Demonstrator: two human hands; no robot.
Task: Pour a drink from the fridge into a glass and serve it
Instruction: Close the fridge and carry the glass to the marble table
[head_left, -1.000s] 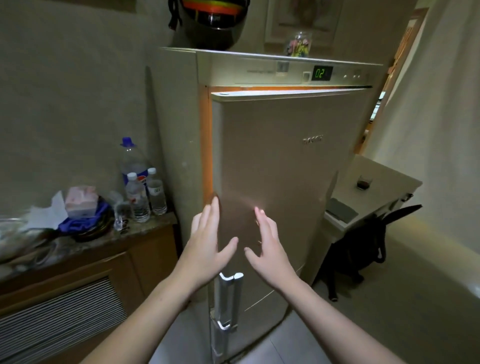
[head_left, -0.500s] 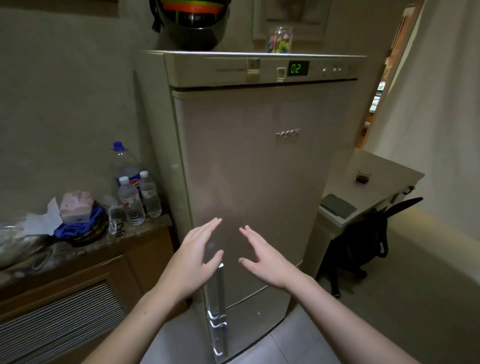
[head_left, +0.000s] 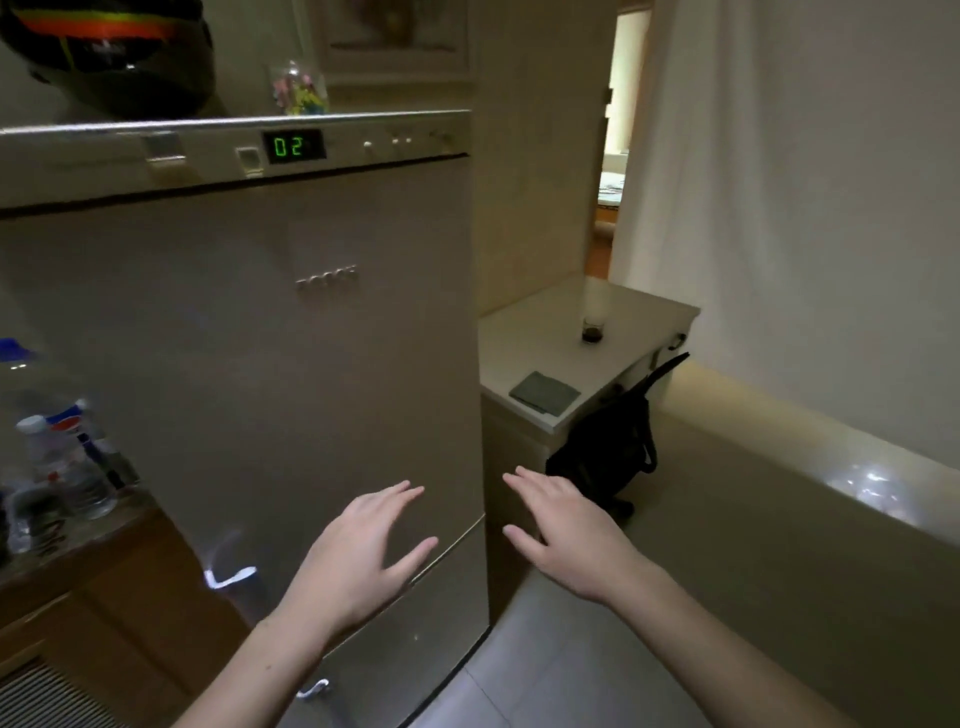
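Both my hands hung spread and empty before the fridge (head_left: 270, 364), whose upper door stood flush with the cabinet, the panel reading 02. My left hand (head_left: 363, 556) hovered with straight fingers in front of the door's lower right part, over the seam above the bottom drawer; whether it touched the metal I could not tell. My right hand (head_left: 566, 535) floated just past the fridge's right edge, palm down, holding nothing.

The glass (head_left: 592, 322), with a dark drink low in it, stood on the white table (head_left: 524, 338) far right of the fridge, a grey cloth (head_left: 544, 392) lying nearer on the same top. Water bottles (head_left: 67, 462) crowded the counter at left.

I judged the pouring done and the serving left: the step called for walking round the fridge's corner to the table and taking the glass low on its body, upright, with one hand. The black bag (head_left: 613, 447) slumped against the table's near side looked the likeliest thing to trip over. A helmet (head_left: 114, 57) and a jar (head_left: 301, 88) sat on top of the fridge.
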